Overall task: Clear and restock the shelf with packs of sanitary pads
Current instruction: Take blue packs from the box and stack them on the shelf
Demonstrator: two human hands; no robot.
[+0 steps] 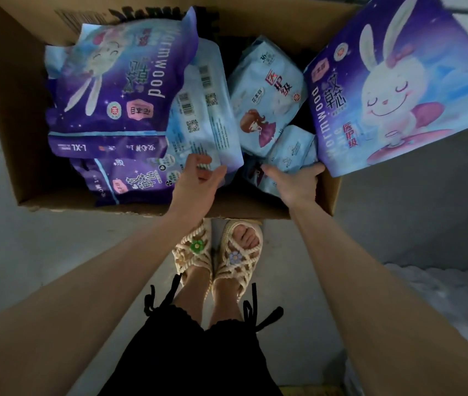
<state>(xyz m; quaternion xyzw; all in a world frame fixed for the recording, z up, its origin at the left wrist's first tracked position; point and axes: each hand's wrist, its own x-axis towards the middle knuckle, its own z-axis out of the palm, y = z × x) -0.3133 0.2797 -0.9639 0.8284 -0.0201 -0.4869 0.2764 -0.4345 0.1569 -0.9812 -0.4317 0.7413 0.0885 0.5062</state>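
An open cardboard box (24,115) on the floor holds several packs of sanitary pads. Purple rabbit-print packs (118,90) lie at its left, and light-blue packs with a cartoon girl (267,92) lie in the middle. My left hand (198,184) reaches into the box and its fingers curl round the lower edge of a light-blue pack with barcodes (204,118). My right hand (295,184) holds the bottom corner of a large purple rabbit pack (398,87). That pack is raised above the box's right side. The fingers behind it are hidden.
The box stands on a grey floor (55,252) directly in front of my feet in cream woven sandals (221,252). A white fluffy surface (441,298) lies at the lower right. A pale wall or ledge runs along the far left.
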